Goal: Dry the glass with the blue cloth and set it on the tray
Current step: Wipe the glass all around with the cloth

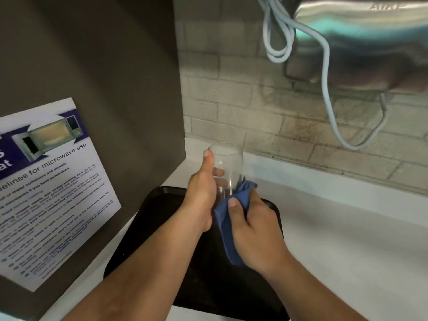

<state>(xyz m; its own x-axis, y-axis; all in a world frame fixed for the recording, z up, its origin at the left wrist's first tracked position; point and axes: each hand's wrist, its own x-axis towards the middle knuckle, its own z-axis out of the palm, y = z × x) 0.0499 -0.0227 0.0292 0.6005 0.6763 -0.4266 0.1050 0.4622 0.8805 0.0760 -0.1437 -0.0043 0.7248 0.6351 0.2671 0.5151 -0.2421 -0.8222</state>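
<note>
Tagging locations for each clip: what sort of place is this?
Probably a shared staff kitchenette: a microwave-use notice on the panel, a tiled wall behind a white counter, and a black tray.

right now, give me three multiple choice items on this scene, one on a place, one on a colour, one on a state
1. Where is the tray?
A. on the white counter, under the hands
B. hung on the brick wall
C. on top of the poster

2. What colour is the cloth?
A. red
B. blue
C. yellow

3. How is the glass right now?
A. lying on its side on the tray
B. standing alone on the counter
C. held upright in the left hand

Answers:
1. A, the dark tray lies flat on the counter below both forearms.
2. B, the cloth pressed to the lower glass by the right hand is blue.
3. C, the left hand's thumb and fingers wrap the glass, open end up, above the tray.
</note>
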